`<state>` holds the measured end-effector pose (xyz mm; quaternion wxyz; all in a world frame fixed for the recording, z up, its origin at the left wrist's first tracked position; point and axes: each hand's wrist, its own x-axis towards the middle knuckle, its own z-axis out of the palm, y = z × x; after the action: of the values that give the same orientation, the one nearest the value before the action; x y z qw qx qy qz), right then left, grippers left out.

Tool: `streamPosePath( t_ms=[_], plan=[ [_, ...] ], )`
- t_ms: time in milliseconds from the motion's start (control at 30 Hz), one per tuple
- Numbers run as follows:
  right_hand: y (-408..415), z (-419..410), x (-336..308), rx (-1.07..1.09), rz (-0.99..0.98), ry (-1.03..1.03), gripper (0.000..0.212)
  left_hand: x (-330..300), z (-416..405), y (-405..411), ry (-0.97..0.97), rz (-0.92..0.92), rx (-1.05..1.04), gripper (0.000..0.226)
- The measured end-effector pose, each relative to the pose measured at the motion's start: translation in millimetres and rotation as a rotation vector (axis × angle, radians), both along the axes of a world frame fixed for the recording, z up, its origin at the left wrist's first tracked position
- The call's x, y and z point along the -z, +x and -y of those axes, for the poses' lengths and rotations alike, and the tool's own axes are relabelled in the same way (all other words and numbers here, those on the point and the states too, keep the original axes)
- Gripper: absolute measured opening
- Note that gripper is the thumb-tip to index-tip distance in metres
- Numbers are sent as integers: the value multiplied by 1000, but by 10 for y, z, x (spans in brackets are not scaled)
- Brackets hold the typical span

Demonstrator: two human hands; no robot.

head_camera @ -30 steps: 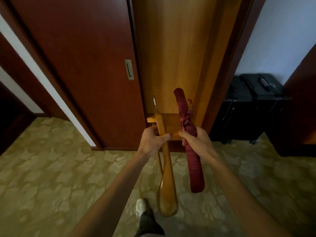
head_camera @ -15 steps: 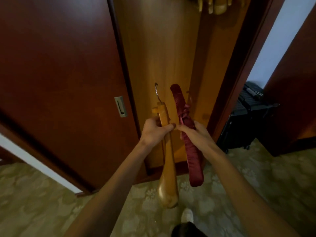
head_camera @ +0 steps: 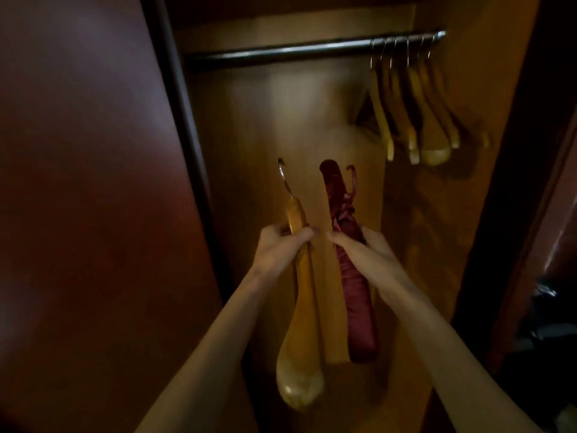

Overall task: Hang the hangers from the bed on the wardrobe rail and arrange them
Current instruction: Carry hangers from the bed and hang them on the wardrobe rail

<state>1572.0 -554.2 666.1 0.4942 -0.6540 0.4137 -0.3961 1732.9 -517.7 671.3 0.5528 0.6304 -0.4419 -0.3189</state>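
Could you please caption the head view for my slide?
Left hand holds wooden hanger, right hand red hanger, below wardrobe rail.

Two bare forearms, entering from 5 and 7 o'clock of the head view and narrowing toward centre. No sleeves, both uncovered from lower edge to wrist. Left hand [head_camera: 282, 248] ungloved, no ring, band or watch visible at wrist. Right hand [head_camera: 363, 253] likewise ungloved, wrist plain. Slender wrists, long fingers, short nails as far as blur and dim light allow. No markings discernible.
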Motion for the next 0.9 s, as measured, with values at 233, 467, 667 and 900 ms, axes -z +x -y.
streamPosePath(
  t_ms=[233, 467, 667, 900],
  plan=[
    [304, 1068, -985, -27, 48, -81, 13, -965, 1139, 142, -158, 25, -47, 17],
    [532, 1871, -1778, 44, 88, -46, 51, -1641, 2025, 388, -168, 163, -11, 50],
    [436, 2352, -2330, 93, 90, -50, 35, -2011, 2654, 329, -186, 201, 79, 23],
    [350, 2707, -2529, 149, -5, -38, 43, -2304, 3102, 184, -192, 180, 147, 27]
  ],
)
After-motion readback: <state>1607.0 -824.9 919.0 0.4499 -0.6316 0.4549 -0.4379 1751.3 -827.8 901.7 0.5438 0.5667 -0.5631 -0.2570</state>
